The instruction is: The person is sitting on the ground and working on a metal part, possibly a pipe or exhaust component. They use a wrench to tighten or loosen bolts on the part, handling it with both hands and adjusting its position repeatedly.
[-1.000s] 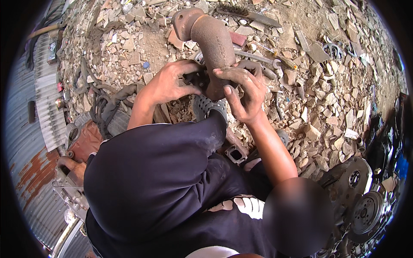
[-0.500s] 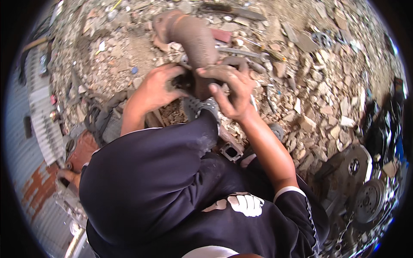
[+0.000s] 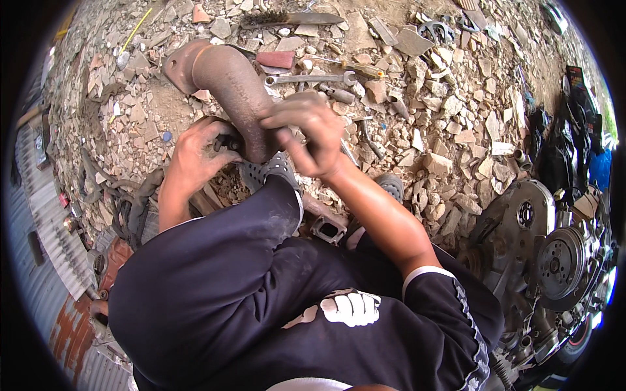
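A rusty, bent metal pipe [image 3: 238, 85] with a flange at its far end stands over the rubble in front of me. Its near end is down by my grey perforated shoe [image 3: 264, 171]. On the pipe's left side, my left hand [image 3: 199, 153] has thumb and fingers curled round a small dark metal part [image 3: 227, 141], mostly hidden by the fingers. From the right, my right hand [image 3: 310, 133] reaches to the pipe. Its fingers are stretched out with the tips at the pipe's side, the thumb apart, slightly blurred.
Beyond my right hand lie a combination wrench [image 3: 310, 79], a screwdriver [image 3: 358, 68] and a reddish block [image 3: 275, 60]. A large blade-like tool [image 3: 293, 19] is farther off. Engine parts [image 3: 554, 254] stand at right; corrugated sheet metal [image 3: 62, 202] is at left. A square-flanged pipe [image 3: 328, 229] lies between my legs.
The whole view has shifted, so the ground and tools appear farther left. Against the ground, the pipe sits slightly nearer to me. Both hands stay beside it, with my right fingers straighter.
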